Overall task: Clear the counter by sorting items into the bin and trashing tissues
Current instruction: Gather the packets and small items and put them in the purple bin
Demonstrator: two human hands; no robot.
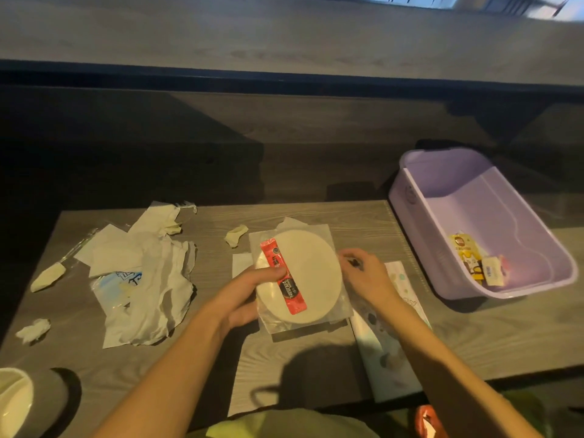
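Observation:
A clear packet of round white paper discs (308, 273) is held just above the counter's middle. A red Nescafe stick (284, 281) lies across its left side. My left hand (252, 292) grips the packet's left edge, thumb pressing the red stick. My right hand (363, 273) pinches the packet's right edge. The purple bin (474, 197) stands at the right, apart from both hands, with several small sachets (474, 260) in its near corner. Crumpled tissues lie on the counter: one (235, 235) behind the packet, one (47, 276) at the left, one (33, 330) at the near left.
A heap of white wrappers and plastic bags (142, 279) covers the counter's left half. A long pale patterned packet (392, 336) lies under my right forearm. A white round container (12, 399) sits at the bottom left corner. The wooden counter (458, 336) ends near me.

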